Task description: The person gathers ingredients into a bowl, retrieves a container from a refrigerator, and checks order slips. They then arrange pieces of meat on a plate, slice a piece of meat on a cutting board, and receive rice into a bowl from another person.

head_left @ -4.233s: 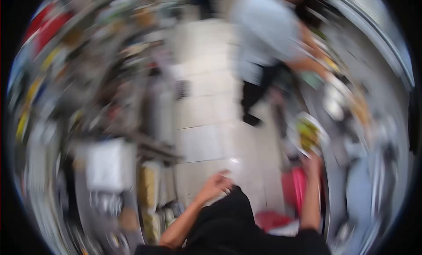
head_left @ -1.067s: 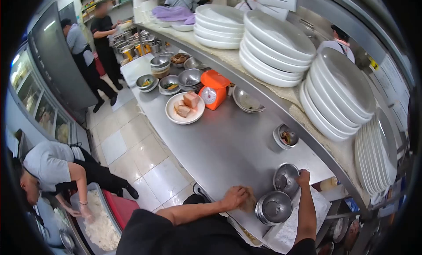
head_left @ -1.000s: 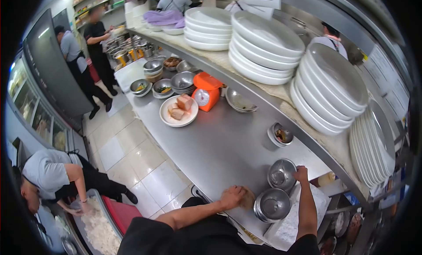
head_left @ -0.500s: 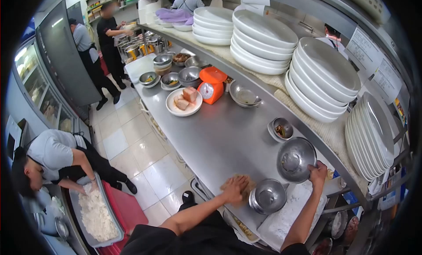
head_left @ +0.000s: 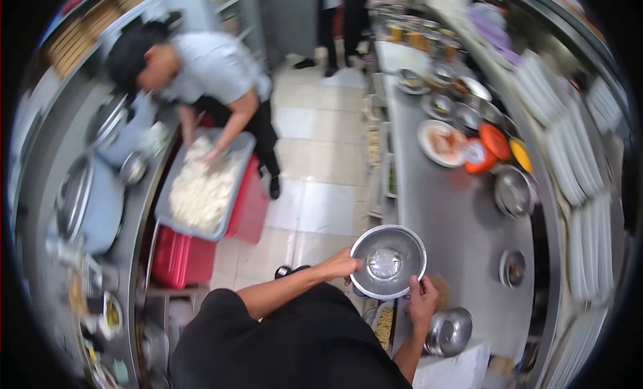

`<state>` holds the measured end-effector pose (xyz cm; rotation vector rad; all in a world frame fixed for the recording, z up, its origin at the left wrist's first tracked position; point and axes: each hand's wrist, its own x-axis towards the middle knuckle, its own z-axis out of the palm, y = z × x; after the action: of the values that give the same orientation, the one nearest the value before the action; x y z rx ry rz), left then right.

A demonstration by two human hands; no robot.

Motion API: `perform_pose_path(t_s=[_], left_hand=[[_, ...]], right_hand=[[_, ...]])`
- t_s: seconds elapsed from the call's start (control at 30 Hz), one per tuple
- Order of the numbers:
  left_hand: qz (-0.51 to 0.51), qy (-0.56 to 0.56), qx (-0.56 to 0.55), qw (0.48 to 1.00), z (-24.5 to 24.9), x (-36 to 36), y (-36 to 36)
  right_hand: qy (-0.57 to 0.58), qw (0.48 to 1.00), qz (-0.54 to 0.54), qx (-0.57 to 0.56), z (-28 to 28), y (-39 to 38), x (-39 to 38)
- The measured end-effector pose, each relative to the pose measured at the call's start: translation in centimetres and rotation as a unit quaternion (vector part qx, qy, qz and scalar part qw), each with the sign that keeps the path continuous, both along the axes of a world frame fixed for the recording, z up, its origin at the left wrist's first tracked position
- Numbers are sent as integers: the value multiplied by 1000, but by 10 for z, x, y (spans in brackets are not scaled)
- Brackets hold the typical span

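Note:
A steel mixing bowl (head_left: 407,278) is held over the counter's near edge, with small bits of food in its bottom. My left hand (head_left: 340,264) pinches its left rim, thumb over the edge. On the lower right of the rim my right hand (head_left: 422,300) is closed. Just beyond my right hand, a tan cloth (head_left: 440,288) lies on the steel counter (head_left: 455,221), partly hidden. Stacked steel bowls (head_left: 450,330) stand beside my right forearm.
A co-worker (head_left: 214,71) on the left has both hands in a grey tub (head_left: 164,211) of white food. Farther along the counter are a plate (head_left: 429,153) of meat pieces, an orange scale (head_left: 492,144) and a small bowl (head_left: 512,268). White plates (head_left: 583,154) line the shelf.
The view has swung left. The bowl has moved from over the counter to its edge. My left hand has left the tan cloth and taken the bowl's other side.

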<state>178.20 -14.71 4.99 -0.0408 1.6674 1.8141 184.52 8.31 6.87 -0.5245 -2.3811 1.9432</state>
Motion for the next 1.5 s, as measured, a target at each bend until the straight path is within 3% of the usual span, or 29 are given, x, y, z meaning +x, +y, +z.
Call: perform_pose_path(t_s=[0.1, 0.13, 0.2, 0.33, 0.4, 0.53, 0.6, 0.7, 0.77, 0.83, 0.93, 1.07, 1.1, 1.17, 1.2, 1.23, 1.3, 1.4, 1.43, 1.47, 1.5], left_hand=[[139, -45, -28, 989, -20, 20, -43], [152, -48, -27, 987, -36, 26, -62], [231, -93, -103, 963, -67, 44, -102], [396, -119, -75, 907, -49, 85, -166], [424, -123, -86, 893, -51, 101, -191], [457, -160, -73, 872, -68, 125, -221], [520, -197, -38, 831, -76, 131, -227], [573, -170, -11, 802, -81, 134, -256], [634, -127, -18, 762, -82, 136, -281], [670, -116, -21, 733, -85, 139, -304], [653, -111, 14, 749, -105, 143, -339], [677, -119, 14, 726, -113, 130, -377], [694, -110, 6, 711, -123, 127, -387], [692, -105, 3, 714, -163, 108, -406], [703, -88, -18, 706, -183, 105, -411], [668, -60, 56, 740, -189, 100, -418], [655, -95, 48, 748, -176, 89, -417], [662, -109, 24, 742, -178, 77, -414], [681, -104, -6, 725, -182, 84, -411], [655, -137, -5, 743, -191, 86, -417], [691, -122, 4, 712, -186, 87, -408]], right_hand=[[55, 967, 82, 235, -46, 13, -6], [55, 966, 95, 236, -58, 19, -7], [4, 861, 5, 509, -74, 29, -6], [-25, 819, 49, 571, -107, 46, -7], [-132, 772, 3, 622, -115, 43, -13], [-152, 761, -29, 630, -106, 26, -18], [-149, 747, -31, 648, -121, 25, -16], [-167, 729, -35, 663, -138, 25, -17], [-140, 669, -49, 728, -162, 33, -12], [-162, 668, -39, 726, -155, 27, -16], [-190, 665, -42, 721, -161, 37, -11], [-220, 674, -31, 705, -154, 44, -18], [-194, 635, -49, 746, -159, 52, -16], [-198, 642, -73, 737, -82, 4, -20], [-233, 622, -77, 743, -90, 20, -17], [-267, 606, -84, 744, -110, 39, -16], [-303, 703, -181, 617, -122, 49, -11], [-283, 648, -158, 689, -148, 65, 3], [-244, 701, -145, 654, -132, 55, 3], [-208, 682, -136, 688, -163, 81, 6], [-254, 666, -118, 692, -162, 85, 2]])
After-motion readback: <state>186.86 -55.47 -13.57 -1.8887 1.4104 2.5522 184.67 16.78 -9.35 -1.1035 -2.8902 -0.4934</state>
